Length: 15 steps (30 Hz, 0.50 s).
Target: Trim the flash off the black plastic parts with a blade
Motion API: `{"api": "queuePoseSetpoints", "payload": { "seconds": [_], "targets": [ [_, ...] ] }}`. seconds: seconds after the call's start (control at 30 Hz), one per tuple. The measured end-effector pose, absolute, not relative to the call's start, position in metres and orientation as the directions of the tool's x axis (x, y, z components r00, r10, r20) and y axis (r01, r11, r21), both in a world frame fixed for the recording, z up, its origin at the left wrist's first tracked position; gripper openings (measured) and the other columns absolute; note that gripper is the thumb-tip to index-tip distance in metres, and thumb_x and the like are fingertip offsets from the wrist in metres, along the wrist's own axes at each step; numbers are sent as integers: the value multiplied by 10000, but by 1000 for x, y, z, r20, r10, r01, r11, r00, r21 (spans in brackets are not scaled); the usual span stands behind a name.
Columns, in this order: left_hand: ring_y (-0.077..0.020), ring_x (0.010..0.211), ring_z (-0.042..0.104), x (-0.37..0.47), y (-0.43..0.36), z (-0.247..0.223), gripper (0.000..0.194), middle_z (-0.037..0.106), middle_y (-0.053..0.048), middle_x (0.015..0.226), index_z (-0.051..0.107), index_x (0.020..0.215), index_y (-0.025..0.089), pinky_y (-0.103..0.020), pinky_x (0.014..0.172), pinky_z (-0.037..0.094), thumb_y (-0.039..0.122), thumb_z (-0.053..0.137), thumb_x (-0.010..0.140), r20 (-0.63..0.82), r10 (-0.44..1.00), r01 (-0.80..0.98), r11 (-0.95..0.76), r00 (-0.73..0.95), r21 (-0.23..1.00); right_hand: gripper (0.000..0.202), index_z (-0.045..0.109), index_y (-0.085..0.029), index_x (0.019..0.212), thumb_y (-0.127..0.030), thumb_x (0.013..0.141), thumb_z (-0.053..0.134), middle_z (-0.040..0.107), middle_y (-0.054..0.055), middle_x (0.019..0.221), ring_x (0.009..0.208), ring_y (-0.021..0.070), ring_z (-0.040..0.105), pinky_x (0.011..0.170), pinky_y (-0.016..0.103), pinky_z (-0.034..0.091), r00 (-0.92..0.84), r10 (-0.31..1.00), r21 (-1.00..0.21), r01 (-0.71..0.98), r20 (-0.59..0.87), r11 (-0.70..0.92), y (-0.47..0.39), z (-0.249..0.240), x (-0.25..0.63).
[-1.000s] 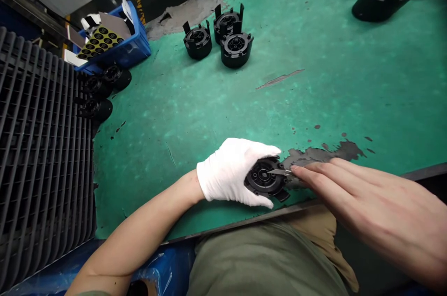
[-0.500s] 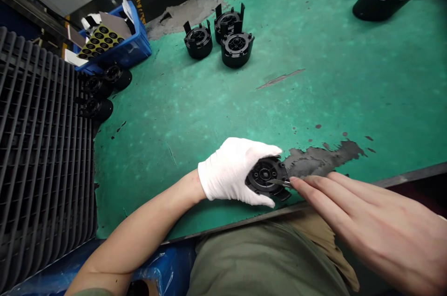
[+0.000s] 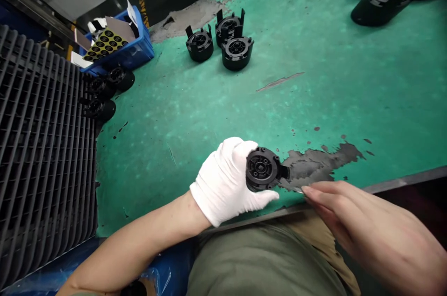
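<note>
My left hand [image 3: 226, 177], in a white glove, wraps round the left side of a round black part [image 3: 261, 168] near the front edge of the green table. The part's ribbed face is turned up, and a flat tab sticks out at its right. Bare and ungloved, my right hand [image 3: 349, 209] pinches a thin metal blade [image 3: 297, 189] between thumb and fingertips. The blade's tip lies just below and right of the black part, apart from it.
Similar black parts [image 3: 236, 52] stand at the table's back middle, with others [image 3: 120, 78] at the left. A blue bin [image 3: 141, 49] holds stickers and paper. Taller black cylinders [image 3: 380, 7] are back right. A grey rack [image 3: 45, 156] borders the left.
The blade has moved right, off the black part's face. My left hand has turned the part, so its tab now points right. The camera view has shifted slightly.
</note>
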<state>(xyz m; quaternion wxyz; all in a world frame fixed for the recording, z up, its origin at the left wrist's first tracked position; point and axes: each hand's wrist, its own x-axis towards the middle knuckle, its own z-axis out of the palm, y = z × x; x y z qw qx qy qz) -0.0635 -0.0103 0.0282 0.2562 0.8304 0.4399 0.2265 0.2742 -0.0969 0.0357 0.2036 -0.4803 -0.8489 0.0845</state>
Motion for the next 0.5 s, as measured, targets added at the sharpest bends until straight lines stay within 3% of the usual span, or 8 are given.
{"api": "queuePoseSetpoints", "payload": {
  "seconds": [0.07,0.2,0.3,0.4,0.5],
  "targets": [
    [-494,1478,854,-64,3,28,1162,750,-195,1584,580,1666,258,-727,1237,788,873,1117,838,121,810,565,-499,574,657,249,766,-234,1425,-302,1352,537,892,89,1248,970,233,890,821,361,685,-496,815,-296,764,300,574,-89,46,258],
    [-529,1673,800,-64,21,24,1374,684,-266,1827,504,1793,242,-681,1328,773,950,1119,789,68,758,496,-488,648,718,242,739,-182,1387,-273,1357,517,863,109,1206,945,228,870,843,359,672,-502,784,-249,759,365,602,-78,63,235],
    [-486,1515,914,-62,18,22,1300,755,-253,1783,516,1806,242,-623,1237,823,997,1026,877,-1,784,543,-430,621,721,241,736,-181,1358,-260,1353,508,852,104,1186,910,232,847,832,383,651,-494,790,-194,790,363,582,-79,69,227],
    [-453,1282,998,-58,11,24,1244,873,-192,1587,591,1742,247,-589,1108,859,984,1048,851,-85,818,622,-360,569,695,243,739,-198,1368,-262,1351,505,851,90,1197,917,236,831,840,396,629,-475,808,-169,816,349,553,-83,70,223],
    [-449,1228,1010,-54,9,28,1184,907,-160,1513,646,1673,265,-572,1051,865,975,1068,824,-139,828,660,-320,544,680,261,743,-213,1407,-255,1345,493,861,88,1213,931,245,820,841,401,613,-460,825,-170,830,330,531,-86,70,220]
  ]
}}
